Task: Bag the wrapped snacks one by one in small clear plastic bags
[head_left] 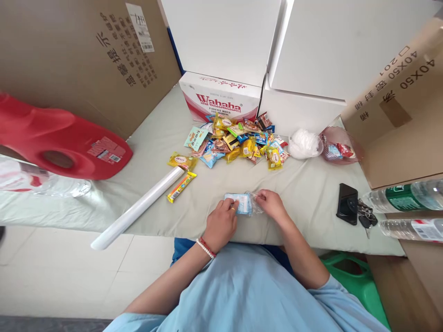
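Observation:
A small light-blue snack packet with a white label lies on the cloth in front of me, inside or against a clear plastic bag. My left hand rests on the packet's left end, its fingers pressing it down. From the right, my right hand pinches the edge of the clear bag between thumb and fingers. Beyond my hands is a heap of wrapped snacks in several colours. A yellow snack bar lies left of them, beside a white roll.
A Wahaha carton stands behind the heap. Right of it sit a white plastic bundle and a pink bowl. Phone, keys and water bottles lie at right; a red jug lies left.

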